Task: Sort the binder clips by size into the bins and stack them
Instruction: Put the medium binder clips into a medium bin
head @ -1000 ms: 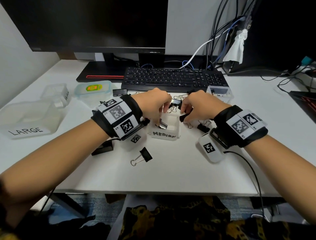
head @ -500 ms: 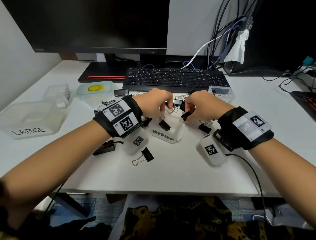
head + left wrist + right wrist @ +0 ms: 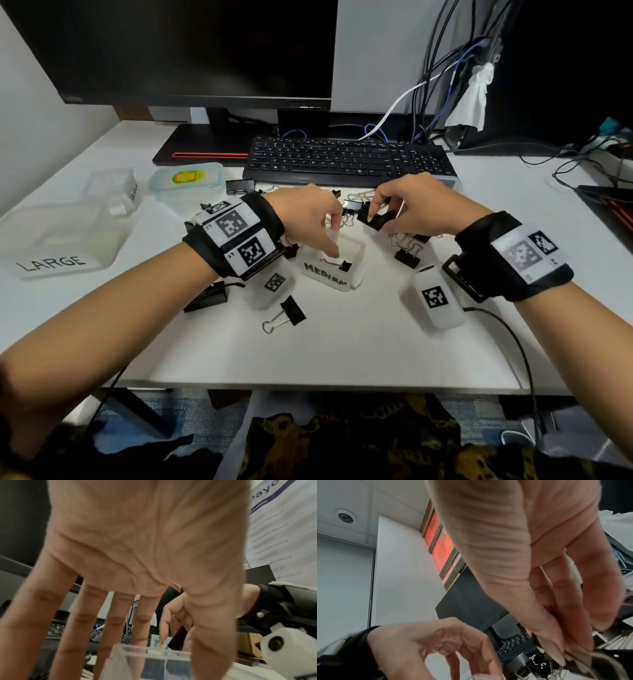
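Observation:
A small clear bin labelled MEDIUM point(image 3: 330, 279) stands at the desk's middle with one black binder clip point(image 3: 344, 265) lying in it. My left hand point(image 3: 334, 240) hangs over the bin with straight, spread fingers either side of its rim point(image 3: 150, 654) and holds nothing. Just right of it, my right hand point(image 3: 378, 221) pinches a black binder clip point(image 3: 375, 219) above the pile of clips point(image 3: 354, 205). That pinch also shows in the right wrist view, where the fingertips point(image 3: 559, 655) close on the clip point(image 3: 599, 660).
Loose clips lie at the front point(image 3: 291, 313), front left point(image 3: 209, 298), by the keyboard point(image 3: 239, 186) and under my right hand point(image 3: 407, 257). A LARGE bin point(image 3: 58, 240), another clear bin point(image 3: 113, 192) and a lidded box point(image 3: 186, 178) sit left. Keyboard point(image 3: 346, 157) behind.
My left hand has let a clip go into the MEDIUM bin and straightened its fingers. My right hand has lifted a black clip a little off the pile.

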Available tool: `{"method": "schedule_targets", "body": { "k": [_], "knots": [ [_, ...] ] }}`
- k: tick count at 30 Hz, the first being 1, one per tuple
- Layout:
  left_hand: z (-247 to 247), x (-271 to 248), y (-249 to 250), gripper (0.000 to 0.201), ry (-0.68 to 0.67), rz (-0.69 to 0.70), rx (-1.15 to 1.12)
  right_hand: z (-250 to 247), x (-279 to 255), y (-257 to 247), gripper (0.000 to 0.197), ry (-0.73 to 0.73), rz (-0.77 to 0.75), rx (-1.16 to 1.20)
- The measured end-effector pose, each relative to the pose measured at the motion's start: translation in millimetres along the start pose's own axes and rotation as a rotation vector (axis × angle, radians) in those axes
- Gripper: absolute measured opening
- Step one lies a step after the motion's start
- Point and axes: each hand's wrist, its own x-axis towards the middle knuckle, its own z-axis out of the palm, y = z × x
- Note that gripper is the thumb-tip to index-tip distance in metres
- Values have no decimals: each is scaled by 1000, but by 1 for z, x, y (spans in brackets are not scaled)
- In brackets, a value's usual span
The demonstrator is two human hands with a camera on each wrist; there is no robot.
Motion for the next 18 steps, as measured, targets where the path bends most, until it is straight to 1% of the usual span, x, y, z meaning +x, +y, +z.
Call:
{"method": "schedule_targets", "body": {
  "k": [2, 4, 6, 7, 9, 11, 13, 14, 17, 18],
  "knots": [
    [-2, -1, 3, 51, -4, 14, 16, 2, 1, 0, 22, -4, 5, 3],
    [-3, 0, 6, 55, -35, 43, 14, 4, 2, -2, 22, -11, 8, 9],
    [1, 1, 9, 52, -50, 72, 80, 6, 2, -3, 21, -16, 5, 7],
    [4, 2, 10, 48, -36, 81, 121, 6, 2, -4, 21, -17, 3, 5],
    [12, 4, 11, 36, 29, 90, 149, 6, 1, -4, 20, -13, -2, 1],
    [17, 6, 10, 30, 91, 86, 145, 6, 1, -4, 19, 1, -10, -6],
    [19, 7, 9, 30, 115, 71, 144, 4, 0, -4, 15, 8, -14, -8],
    [18, 7, 8, 32, 105, 58, 126, 4, 0, -4, 13, 10, -13, -9],
    [12, 4, 0, 41, 52, 37, 2, 3, -3, -5, 9, 30, -1, 3],
    [9, 3, -5, 40, 40, 36, -50, 3, -4, -5, 9, 38, 6, 9]
  ]
}}
